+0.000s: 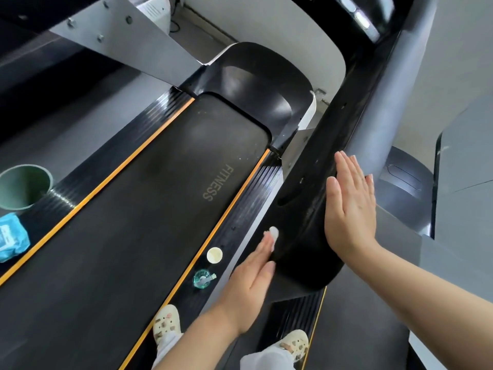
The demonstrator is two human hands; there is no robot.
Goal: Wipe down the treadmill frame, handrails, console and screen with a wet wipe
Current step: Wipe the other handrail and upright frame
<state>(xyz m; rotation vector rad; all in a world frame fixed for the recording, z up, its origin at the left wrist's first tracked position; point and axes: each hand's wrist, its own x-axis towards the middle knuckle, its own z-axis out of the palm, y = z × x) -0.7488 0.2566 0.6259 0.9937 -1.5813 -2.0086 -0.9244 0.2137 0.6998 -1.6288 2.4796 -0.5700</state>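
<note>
left hand (250, 287) flat, wet wipe (274, 234) under fingertips | right hand (349, 206) flat (handrail (301, 209))

Treadmill deck (149, 209): green bin (22, 186), blue wipe pack (12, 237), white cap (214, 255), teal bottle (204, 279).

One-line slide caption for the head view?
Left hand presses a white wipe flat against the black handrail while the right hand rests open on its far side.

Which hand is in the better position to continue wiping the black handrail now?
Left. The left hand presses the white wipe flat against the black handrail. The right hand rests flat on the rail's other side, with no wipe visible under it.
</note>
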